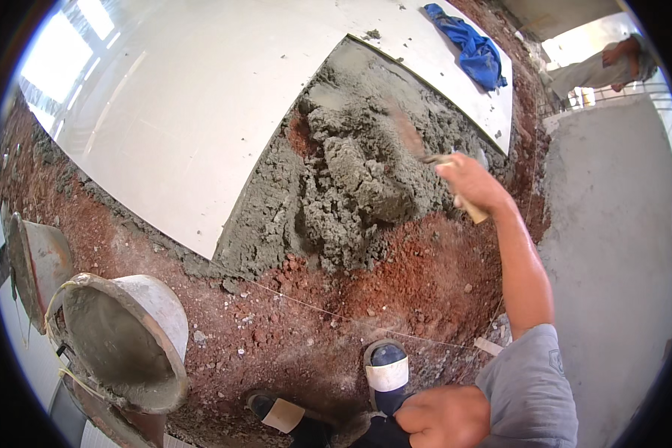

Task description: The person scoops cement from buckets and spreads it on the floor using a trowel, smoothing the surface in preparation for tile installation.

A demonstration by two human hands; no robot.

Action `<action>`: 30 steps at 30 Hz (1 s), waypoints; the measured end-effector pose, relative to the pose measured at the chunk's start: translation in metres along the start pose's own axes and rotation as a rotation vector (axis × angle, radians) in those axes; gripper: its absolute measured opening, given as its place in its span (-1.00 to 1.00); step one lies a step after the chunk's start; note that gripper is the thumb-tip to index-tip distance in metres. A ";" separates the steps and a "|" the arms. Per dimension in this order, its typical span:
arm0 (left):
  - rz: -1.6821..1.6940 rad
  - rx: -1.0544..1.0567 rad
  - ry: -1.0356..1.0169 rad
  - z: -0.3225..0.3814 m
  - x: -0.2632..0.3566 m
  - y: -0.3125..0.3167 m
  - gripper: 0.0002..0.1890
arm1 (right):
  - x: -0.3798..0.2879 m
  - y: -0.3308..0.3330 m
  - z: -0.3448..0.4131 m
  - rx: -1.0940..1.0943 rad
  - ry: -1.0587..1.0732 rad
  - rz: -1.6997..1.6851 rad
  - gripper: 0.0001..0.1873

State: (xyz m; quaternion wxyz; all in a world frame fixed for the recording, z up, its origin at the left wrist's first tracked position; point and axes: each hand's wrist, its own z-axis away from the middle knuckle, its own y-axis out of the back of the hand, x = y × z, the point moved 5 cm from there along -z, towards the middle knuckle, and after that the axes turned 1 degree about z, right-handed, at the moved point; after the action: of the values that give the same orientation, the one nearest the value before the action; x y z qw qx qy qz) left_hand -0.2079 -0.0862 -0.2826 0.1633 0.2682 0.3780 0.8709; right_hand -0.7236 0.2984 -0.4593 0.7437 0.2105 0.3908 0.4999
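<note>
My right hand (476, 182) is closed around the wooden handle of a trowel (410, 134). The trowel's blade is motion-blurred and lies over grey mortar (364, 179), which is heaped and lumpy in the middle and flatter towards the upper corner. My left hand (448, 417) is low in the view beside my dark trousers, close to the grey right sleeve; its fingers are partly hidden, and whether it holds anything does not show. Large glossy white tiles (173, 123) border the mortar on the left and upper right. A thin string (313, 308) crosses the red soil below it.
A bucket of wet grey cement (117, 336) tilts at lower left, with another bucket (47, 252) behind it. A blue cloth (470, 47) lies on the upper right tile. My sandalled feet (387, 369) stand on red soil. A person (593, 70) is at upper right, beyond a grey concrete slab (610, 224).
</note>
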 end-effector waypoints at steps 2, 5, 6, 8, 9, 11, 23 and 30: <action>0.019 -0.004 0.026 0.002 -0.005 0.000 -0.50 | 0.026 0.011 -0.006 0.156 -0.167 -0.144 -0.54; 0.026 -0.003 0.075 0.004 -0.011 0.001 -0.50 | 0.028 -0.003 -0.033 0.025 -0.209 -0.226 -0.52; 0.027 -0.001 0.086 0.005 -0.013 0.001 -0.50 | 0.020 -0.014 -0.042 0.024 -0.188 -0.292 -0.52; 0.026 -0.011 0.114 0.006 -0.015 0.001 -0.50 | -0.003 -0.024 -0.054 -0.007 -0.093 -0.212 -0.52; 0.022 -0.017 0.132 0.006 -0.015 0.001 -0.51 | -0.014 -0.027 -0.058 -0.028 -0.088 -0.180 -0.51; 0.009 -0.026 0.161 0.005 -0.014 0.002 -0.52 | -0.037 -0.035 -0.061 -0.060 -0.040 -0.099 -0.52; -0.028 0.073 0.043 0.021 0.017 0.013 -0.54 | -0.114 -0.059 -0.043 -0.051 0.299 0.639 -0.59; 0.022 0.098 0.006 0.041 0.021 0.014 -0.59 | -0.116 -0.006 -0.048 -0.192 0.056 0.389 -0.63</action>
State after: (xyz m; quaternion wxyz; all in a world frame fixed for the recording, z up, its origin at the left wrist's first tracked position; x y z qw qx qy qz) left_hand -0.2022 -0.0616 -0.2415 0.1391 0.2772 0.4177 0.8540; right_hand -0.7804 0.1870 -0.4494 0.6388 0.1962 0.3139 0.6744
